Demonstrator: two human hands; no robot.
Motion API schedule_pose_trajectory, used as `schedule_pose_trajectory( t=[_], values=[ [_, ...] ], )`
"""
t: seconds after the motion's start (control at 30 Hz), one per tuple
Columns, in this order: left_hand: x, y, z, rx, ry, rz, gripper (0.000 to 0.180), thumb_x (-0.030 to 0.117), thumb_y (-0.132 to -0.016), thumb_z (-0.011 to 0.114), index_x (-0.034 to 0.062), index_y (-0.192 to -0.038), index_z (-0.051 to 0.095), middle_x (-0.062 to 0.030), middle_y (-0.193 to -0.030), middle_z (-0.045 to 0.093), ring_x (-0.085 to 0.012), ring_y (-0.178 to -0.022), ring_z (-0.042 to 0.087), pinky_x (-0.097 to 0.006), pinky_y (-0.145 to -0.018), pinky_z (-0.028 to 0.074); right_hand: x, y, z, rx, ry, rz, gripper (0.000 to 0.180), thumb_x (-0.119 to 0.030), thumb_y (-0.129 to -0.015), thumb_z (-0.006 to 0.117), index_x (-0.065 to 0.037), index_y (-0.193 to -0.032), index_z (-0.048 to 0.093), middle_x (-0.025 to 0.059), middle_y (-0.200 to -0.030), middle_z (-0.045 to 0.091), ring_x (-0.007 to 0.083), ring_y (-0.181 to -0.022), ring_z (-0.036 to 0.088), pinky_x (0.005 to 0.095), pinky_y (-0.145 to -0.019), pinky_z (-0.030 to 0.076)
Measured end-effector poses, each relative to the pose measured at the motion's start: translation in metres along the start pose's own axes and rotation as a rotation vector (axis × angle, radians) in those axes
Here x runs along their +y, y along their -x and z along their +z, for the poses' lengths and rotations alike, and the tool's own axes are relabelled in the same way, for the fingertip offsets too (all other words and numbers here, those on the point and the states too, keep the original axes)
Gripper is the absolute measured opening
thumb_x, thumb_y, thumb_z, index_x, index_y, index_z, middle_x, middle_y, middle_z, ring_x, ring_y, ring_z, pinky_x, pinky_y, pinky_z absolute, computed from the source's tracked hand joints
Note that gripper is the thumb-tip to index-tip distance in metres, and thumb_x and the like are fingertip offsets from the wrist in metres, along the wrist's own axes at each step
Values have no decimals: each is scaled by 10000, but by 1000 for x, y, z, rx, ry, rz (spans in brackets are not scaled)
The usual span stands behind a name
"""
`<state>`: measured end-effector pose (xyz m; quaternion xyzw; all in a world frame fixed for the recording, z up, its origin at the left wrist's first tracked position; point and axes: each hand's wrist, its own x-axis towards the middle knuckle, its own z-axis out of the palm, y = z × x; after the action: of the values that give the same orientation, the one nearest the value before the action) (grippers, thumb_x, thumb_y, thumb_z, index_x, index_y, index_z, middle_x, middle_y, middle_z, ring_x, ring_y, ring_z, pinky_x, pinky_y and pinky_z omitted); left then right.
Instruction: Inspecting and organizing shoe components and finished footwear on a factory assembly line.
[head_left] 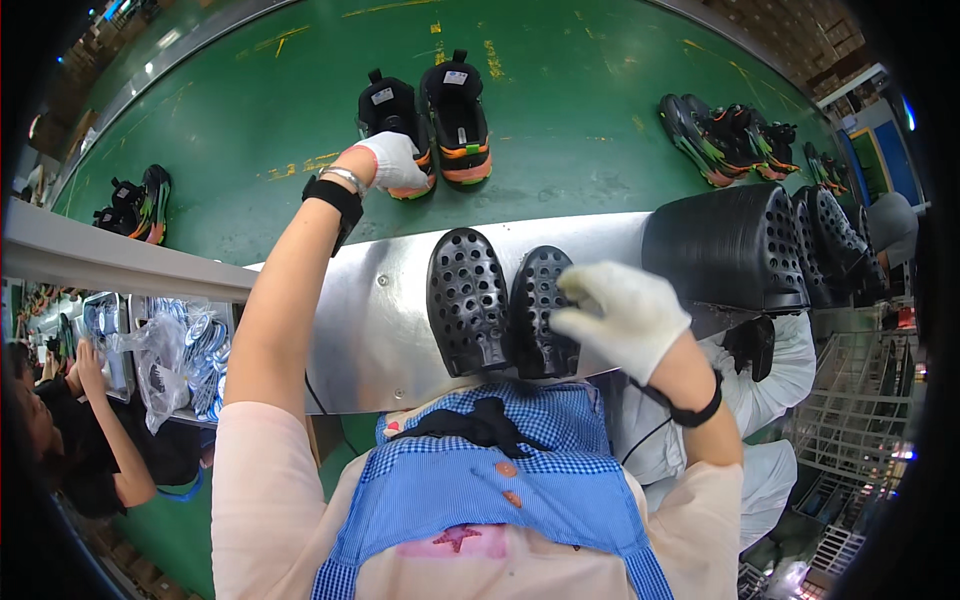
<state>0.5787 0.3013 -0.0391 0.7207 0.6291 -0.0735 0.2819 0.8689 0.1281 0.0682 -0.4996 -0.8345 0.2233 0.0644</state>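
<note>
On the green belt stands a pair of black sneakers with orange and green soles, heels toward me. My left hand [397, 163], in a white glove, is closed on the heel end of the left sneaker [389, 105]; some fingers are hidden. The right sneaker [457, 115] stands beside it. Nearer to me, two black perforated shoe-shaped inserts lie on the metal ledge: a left insert [468, 295] and a right insert [541, 310]. My gloved right hand [625, 315] hovers at the right insert's edge, fingers curved and apart; whether it touches is unclear.
A stack of black perforated inserts [720, 250] sits at the ledge's right end. More sneakers stand on the belt [560, 80], at right [725, 140] and far left [140, 205]. Left, a person [95, 420] works near bagged blue-white parts [200, 350]. Wire racks [850, 410] stand right.
</note>
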Motion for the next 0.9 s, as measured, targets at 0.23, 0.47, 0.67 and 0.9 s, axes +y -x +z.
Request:
schedule_pose_trajectory(
  t=[0.23,0.47,0.67,0.9],
  values=[
    [-2,8,-1,63,-50,33,417,382,-736,681,-3,-894,698,-177,-784,677,-290,-755,650,-364,-729,495,9,42,38,63,58,9,576,-389,-640,807,-69,-1076,610,97,-1104,613,315,-941,613,401,-836,520],
    [31,41,-18,256,-266,-6,468,419,-775,659,55,-1069,676,-172,-1047,664,-337,-984,634,-415,-869,509,17,41,38,111,-11,-37,521,-369,-615,820,-40,-972,632,115,-1044,613,323,-940,606,388,-835,516],
    [74,42,-22,265,-179,189,427,410,-796,642,107,-1092,693,-123,-1052,674,-326,-1038,596,-396,-905,488,31,46,21,82,-254,-5,610,-345,-592,838,-23,-1046,587,146,-1055,587,297,-971,603,351,-874,502],
    [75,12,15,293,-34,506,297,301,-836,634,46,-975,698,-145,-941,661,-350,-926,562,-416,-881,463,30,35,-1,320,-196,-9,636,-295,-566,862,-36,-1059,554,131,-1061,568,297,-978,584,360,-861,505]
  ],
)
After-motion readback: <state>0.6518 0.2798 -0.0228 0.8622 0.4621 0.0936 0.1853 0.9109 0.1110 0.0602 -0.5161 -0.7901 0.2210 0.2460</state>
